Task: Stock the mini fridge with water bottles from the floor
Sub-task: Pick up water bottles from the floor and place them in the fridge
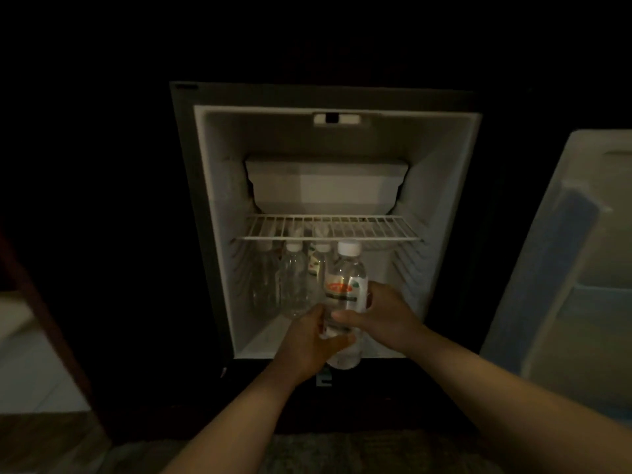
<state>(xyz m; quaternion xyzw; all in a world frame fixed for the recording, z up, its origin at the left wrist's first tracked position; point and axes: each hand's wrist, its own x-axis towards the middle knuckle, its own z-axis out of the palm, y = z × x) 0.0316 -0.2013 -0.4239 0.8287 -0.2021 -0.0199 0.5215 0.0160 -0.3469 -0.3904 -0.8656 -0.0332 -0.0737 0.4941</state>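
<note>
The room is dark, with carpet [307, 453] before the open mini fridge [219, 200], whose door [564, 268] is swung to the right. Under the wire shelf [328, 227], water bottles [292, 282] stand at the left. The left hand [304, 340] grips a white-capped bottle [347, 278] low down and the right hand [383, 313] grips its middle, upright at the fridge's front edge.

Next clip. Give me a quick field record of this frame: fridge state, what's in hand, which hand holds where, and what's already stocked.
fridge: mini fridge open, door swung to the right
held item: water bottle, white cap, upright at the front of the lower compartment
left hand: left hand grips the bottle low
right hand: right hand grips it mid-body
already inside: stocked bottles, at least three, upright under the wire shelf
lighting: dim, label text unreadable
</note>
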